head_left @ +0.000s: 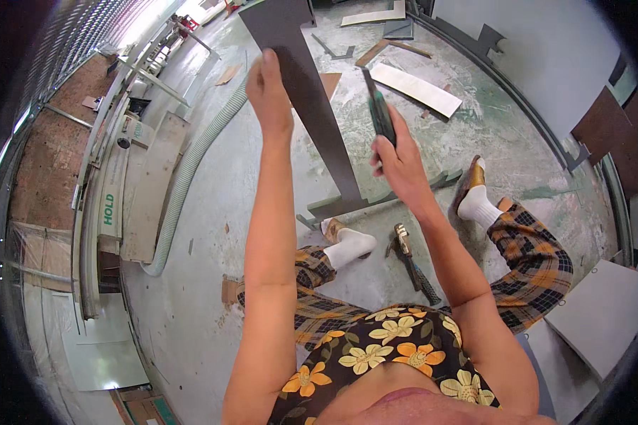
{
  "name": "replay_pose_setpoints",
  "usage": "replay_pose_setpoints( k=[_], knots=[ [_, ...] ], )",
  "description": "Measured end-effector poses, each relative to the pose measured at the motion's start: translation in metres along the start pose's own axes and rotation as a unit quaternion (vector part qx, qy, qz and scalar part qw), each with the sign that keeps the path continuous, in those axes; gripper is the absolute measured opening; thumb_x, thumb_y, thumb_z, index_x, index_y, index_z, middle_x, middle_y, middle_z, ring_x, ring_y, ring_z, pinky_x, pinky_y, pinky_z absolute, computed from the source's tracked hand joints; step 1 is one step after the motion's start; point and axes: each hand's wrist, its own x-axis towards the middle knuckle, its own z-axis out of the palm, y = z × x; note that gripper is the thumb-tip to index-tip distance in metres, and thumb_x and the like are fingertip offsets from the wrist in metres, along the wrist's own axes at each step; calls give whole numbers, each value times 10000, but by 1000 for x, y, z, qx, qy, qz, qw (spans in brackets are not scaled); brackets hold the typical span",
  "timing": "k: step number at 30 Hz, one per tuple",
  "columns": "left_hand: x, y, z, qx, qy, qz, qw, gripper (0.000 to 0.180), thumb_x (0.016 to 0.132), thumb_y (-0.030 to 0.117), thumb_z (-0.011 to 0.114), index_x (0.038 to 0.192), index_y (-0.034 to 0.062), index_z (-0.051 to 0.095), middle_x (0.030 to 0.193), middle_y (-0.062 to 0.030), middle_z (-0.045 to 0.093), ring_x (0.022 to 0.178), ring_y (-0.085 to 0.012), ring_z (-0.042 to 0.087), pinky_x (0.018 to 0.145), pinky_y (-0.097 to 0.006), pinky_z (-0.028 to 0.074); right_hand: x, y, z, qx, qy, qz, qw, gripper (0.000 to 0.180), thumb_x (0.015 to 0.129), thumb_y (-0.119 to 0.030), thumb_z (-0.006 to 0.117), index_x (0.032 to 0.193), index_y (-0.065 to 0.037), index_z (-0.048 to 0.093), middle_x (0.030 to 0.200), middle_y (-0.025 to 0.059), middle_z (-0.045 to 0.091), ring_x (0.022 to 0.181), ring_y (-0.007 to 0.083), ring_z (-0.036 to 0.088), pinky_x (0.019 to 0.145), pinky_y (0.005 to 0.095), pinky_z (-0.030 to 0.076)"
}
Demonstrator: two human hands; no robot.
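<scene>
My left hand point(268, 92) is closed at the left edge of a long dark grey board point(315, 106), thumb against its face. The board tapers toward me and meets a grey curved-edged crosspiece point(340, 205) low on the floor. Raised to the right of the board, my right hand point(400, 156) wraps round a green-and-black utility knife point(381, 117). Its dark blade points up and away from me, apart from the board. Between my legs a hammer point(407, 262) with a dark handle lies on the floor.
White and brown board offcuts point(418, 88) lie on the floor beyond my right hand. A ribbed hose point(191, 170) runs along a machine point(120, 191) at the left. Large grey panels point(553, 64) stand at the far right; pale panels point(602, 319) lie near right.
</scene>
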Motion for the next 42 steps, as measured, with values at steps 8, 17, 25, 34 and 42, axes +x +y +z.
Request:
replay_pose_setpoints(
  k=[8, 17, 25, 34, 42],
  knots=[
    [-3, 37, 23, 43, -25, 51, 997, 391, 951, 382, 580, 831, 11, 615, 785, 13, 584, 710, -69, 470, 637, -230, 382, -9, -83, 38, 40, -64, -63, 995, 572, 878, -81, 444, 1415, 5, 267, 913, 286, 589, 688, 329, 637, 631, 426, 520],
    [-2, 33, 16, 4, -30, 12, 999, 395, 930, 398, 611, 879, 8, 649, 804, 20, 620, 723, -57, 500, 657, -232, 415, -23, -43, 48, -96, -2, -194, 976, 551, 836, 3, 463, 1353, 56, 277, 1012, 381, 522, 952, 535, 518, 830, 558, 413],
    [5, 25, 19, -14, -11, 3, 1000, 441, 942, 427, 573, 966, -10, 628, 855, -36, 623, 718, -125, 574, 654, -271, 477, -60, 88, 35, -160, 9, -150, 976, 564, 859, -54, 441, 1392, 23, 274, 1141, 346, 519, 1066, 493, 498, 929, 506, 396],
    [8, 10, 12, 15, -8, 29, 999, 391, 971, 366, 549, 922, -9, 648, 860, 7, 618, 787, -81, 504, 719, -239, 413, -101, 259, 17, -204, -82, 114, 969, 598, 826, -45, 467, 1399, 36, 316, 1253, 350, 485, 1172, 458, 486, 966, 462, 407],
    [1, 27, 16, 17, -27, 54, 998, 339, 968, 322, 571, 720, 91, 565, 684, 81, 482, 635, -39, 380, 547, -228, 302, -100, 306, -5, -276, -131, 134, 943, 556, 858, -76, 457, 1404, -90, 354, 889, 238, 620, 760, 350, 640, 684, 431, 494]
  ],
)
